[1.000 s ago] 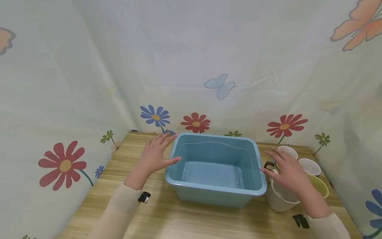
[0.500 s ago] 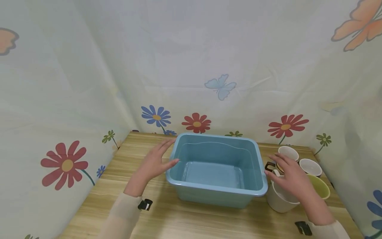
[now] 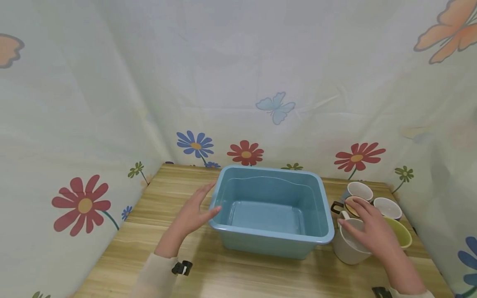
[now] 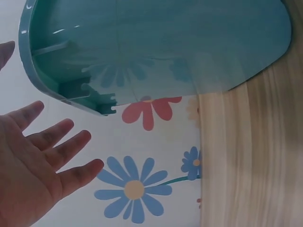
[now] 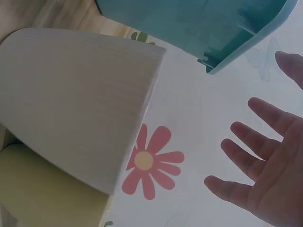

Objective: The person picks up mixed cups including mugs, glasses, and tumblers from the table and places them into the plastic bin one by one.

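A light blue plastic basin (image 3: 268, 244) stands on the wooden table with nothing inside it. Just off its left rim is my left hand (image 3: 190, 213), fingers spread and holding nothing. My right hand (image 3: 376, 229) hovers over a group of mugs to the right of the basin, its fingers extended and gripping nothing. Beneath it stands a white mug (image 3: 346, 248), partly covered by the hand in the head view. A mug with a dark handle (image 3: 337, 207) is behind it. In the right wrist view the white mug (image 5: 80, 94) fills the left side, apart from the fingers.
A yellow-green cup (image 3: 400, 234) stands at the right, with a white-lined cup (image 3: 387, 207) behind it and another cup (image 3: 359, 190) farther back. A curtain with flowers and butterflies (image 3: 238, 82) surrounds the wooden table (image 3: 179, 182) on the back and sides.
My right hand has shifted right, away from the basin's rim and farther over the mugs. My left hand has drawn slightly down and back from the basin. Basin and mugs stay put.
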Tool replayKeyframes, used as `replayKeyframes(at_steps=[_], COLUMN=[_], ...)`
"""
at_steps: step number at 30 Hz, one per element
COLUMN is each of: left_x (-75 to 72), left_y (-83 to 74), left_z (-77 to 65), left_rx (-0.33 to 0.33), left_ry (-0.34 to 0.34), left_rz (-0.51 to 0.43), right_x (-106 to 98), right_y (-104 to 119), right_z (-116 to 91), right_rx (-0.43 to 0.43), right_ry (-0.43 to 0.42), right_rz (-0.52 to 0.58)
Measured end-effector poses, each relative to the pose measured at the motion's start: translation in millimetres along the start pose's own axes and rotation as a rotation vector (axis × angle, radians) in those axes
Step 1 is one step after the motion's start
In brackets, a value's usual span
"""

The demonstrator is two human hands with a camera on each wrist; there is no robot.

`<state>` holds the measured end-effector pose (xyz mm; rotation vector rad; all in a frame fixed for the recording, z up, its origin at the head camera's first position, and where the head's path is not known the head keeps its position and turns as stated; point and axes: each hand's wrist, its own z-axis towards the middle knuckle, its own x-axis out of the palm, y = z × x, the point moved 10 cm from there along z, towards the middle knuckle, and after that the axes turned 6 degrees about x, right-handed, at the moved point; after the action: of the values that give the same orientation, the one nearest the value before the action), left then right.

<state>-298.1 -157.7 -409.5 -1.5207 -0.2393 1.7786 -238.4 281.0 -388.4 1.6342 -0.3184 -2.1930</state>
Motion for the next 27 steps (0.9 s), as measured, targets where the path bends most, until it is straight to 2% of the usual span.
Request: replayKeyframes(at_steps=[10,12,15,21,27], left_x=[15.2,18.0,20.8,27.0,32.5], left_y=[17.1,18.0,19.6,22.4,28.2], left_z=[-14.5,-16.5,-19.9,-24.8,-28.5], left_rx=[-0.094,-0.091,-0.085,-0.088,-0.114], left_ry=[0.015,0.012,0.007,0.015,0.011], left_rz=[-0.138,-0.17,-0.211,-0.275,-0.299], right_x=[4.3,3.4,7.2,22.4,32.1], right_y=[-17.4,-18.8,-23.9,-34.5,-40.5], right_z=[-10.9,-13.5,-17.2,-24.1,-30.0], right_rx=[0.019,0.015,0.053,0.153,0.18], right_ry=[-0.026,-0.041,-0.014,0.102,0.132], right_rz=[0.012,0.02,0.01,-0.03,-0.037])
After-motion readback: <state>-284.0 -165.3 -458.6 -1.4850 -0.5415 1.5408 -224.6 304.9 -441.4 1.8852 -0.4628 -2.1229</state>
